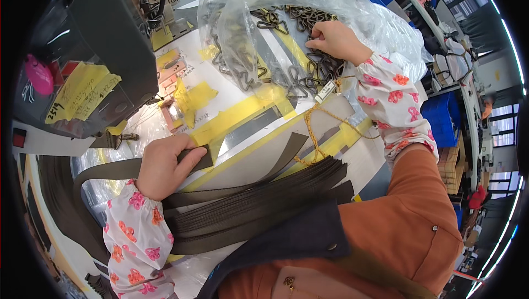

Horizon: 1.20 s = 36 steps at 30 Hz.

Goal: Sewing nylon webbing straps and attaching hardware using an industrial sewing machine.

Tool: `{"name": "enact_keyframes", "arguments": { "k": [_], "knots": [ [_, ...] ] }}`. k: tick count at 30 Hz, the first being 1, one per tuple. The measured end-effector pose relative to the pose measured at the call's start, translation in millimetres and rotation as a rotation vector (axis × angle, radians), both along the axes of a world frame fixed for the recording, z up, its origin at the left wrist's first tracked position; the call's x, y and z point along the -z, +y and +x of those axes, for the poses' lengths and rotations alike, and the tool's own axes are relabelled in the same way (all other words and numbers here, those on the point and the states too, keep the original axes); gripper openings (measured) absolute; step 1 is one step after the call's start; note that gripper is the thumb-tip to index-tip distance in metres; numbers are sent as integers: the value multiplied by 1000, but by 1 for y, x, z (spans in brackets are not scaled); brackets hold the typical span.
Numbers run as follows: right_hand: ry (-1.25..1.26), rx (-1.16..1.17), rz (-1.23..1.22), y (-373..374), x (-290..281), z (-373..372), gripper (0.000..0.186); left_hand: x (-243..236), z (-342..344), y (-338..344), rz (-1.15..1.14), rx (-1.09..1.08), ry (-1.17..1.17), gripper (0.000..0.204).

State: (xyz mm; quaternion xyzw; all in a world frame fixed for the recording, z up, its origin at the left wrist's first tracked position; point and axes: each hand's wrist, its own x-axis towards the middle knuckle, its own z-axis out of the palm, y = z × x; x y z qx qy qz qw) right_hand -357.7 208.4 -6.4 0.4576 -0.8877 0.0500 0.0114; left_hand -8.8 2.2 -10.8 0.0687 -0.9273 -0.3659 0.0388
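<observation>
My left hand (168, 166) is closed on a dark olive webbing strap (203, 159), thumb on top near the cut end. The strap curves away to the left behind the wrist. My right hand (339, 41) is over a pile of bronze-coloured metal triangular rings (325, 66), fingers curled together at the pile's edge. Whatever is between those fingertips is too small to make out. More rings spread across the table toward the left, partly under a clear plastic bag (363, 31). Below my hands lies a thick bundle of cut olive straps (253, 205).
A dark sewing machine (113, 34) stands at the left, its lit work area beside my left hand. Yellow tape (237, 117) covers parts of the table. A yellow cord (313, 133) with a small tag (325, 92) lies near the rings. Blue bins (441, 114) stand at the right.
</observation>
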Motion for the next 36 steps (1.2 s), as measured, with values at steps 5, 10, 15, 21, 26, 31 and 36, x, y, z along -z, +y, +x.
{"name": "enact_keyframes", "arguments": {
  "k": [5, 10, 15, 21, 26, 31, 36],
  "knots": [
    [-216, -48, 6, -10, 1, -23, 28, 11, 11, -19, 262, -116, 24, 17],
    [-330, -85, 23, -13, -7, -25, 25, 9, 11, -20, 277, -120, -12, 17],
    [-267, -153, -109, 2, -22, -15, 18, 9, 8, -18, 279, -99, -8, 17],
    [-430, -258, 188, 11, -48, 45, 18, 8, 9, -16, 267, -117, -15, 17],
    [-261, -332, 269, 16, -34, 66, 16, 7, 7, -15, 265, -135, -19, 18],
    [-287, -297, 87, 19, -43, 59, 13, 6, 5, -20, 407, -165, -47, 19],
    [-862, -236, -400, 4, -76, 96, 11, 8, 4, -17, 421, -201, -37, 18]
  ]
}}
